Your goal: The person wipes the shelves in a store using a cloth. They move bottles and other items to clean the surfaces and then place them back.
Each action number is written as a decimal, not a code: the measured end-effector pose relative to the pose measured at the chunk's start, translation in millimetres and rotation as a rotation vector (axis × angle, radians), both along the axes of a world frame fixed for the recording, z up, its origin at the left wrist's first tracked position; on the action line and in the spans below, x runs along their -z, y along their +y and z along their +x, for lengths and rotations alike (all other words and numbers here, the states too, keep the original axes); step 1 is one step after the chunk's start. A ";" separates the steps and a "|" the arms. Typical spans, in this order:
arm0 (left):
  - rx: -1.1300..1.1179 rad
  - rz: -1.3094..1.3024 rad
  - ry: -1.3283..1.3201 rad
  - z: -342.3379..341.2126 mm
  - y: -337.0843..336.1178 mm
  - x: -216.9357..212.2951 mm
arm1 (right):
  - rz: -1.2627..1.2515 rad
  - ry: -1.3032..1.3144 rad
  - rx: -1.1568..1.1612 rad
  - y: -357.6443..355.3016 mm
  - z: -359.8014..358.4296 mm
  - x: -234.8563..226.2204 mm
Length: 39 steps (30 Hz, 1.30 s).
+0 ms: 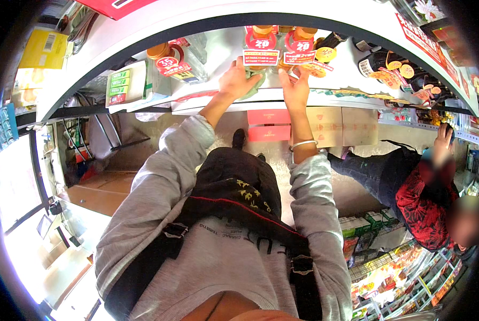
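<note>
On the far white shelf (218, 45): wiping step, it seems.
Left hand (238, 81) clasps a crumpled grey-green cloth (254, 85); right hand (295, 88) meets the right-hand orange-lidded, red-labelled jar (302, 44), grip unclear; next calls for steadying it.

Head-worn fisheye looks steeply down

The head camera, left of a side-by-side pair, faces down and forward over the wearer's chest. The grey shirt (234, 262) sits very near the lens; the left hand (238, 80) and right hand (295, 88) lie farther off, at the white shelf (220, 51). The wide view reaches another person (424, 206) on the right, straight edges bending toward its dark rim.
</note>
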<state>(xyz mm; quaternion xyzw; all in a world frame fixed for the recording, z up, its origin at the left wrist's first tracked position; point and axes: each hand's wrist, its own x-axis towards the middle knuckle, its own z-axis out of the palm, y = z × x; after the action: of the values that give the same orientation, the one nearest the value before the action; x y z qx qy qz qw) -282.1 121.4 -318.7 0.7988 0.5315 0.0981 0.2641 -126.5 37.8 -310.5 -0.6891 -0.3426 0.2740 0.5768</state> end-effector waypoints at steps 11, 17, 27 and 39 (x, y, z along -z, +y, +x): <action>-0.075 -0.011 -0.086 6.2 -8.3 -0.5 | -0.006 -0.026 0.049 4.1 -5.2 9.3; -0.122 -0.065 -0.289 -16.6 -19.0 -6.5 | -0.056 -0.067 -0.025 -17.4 4.9 20.8; -0.333 0.480 -0.420 10.0 87.2 25.4 | -0.167 -0.290 -0.147 -107.6 -9.9 64.6; -0.238 0.230 -0.069 33.8 125.2 33.9 | -0.311 -0.268 -0.197 -185.2 1.4 37.2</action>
<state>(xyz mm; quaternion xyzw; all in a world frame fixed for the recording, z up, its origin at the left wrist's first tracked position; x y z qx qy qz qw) -248.3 246.6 -352.6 0.7514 0.5981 0.2165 0.1756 -125.1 -147.3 -347.7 -0.7631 -0.4355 0.2846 0.3835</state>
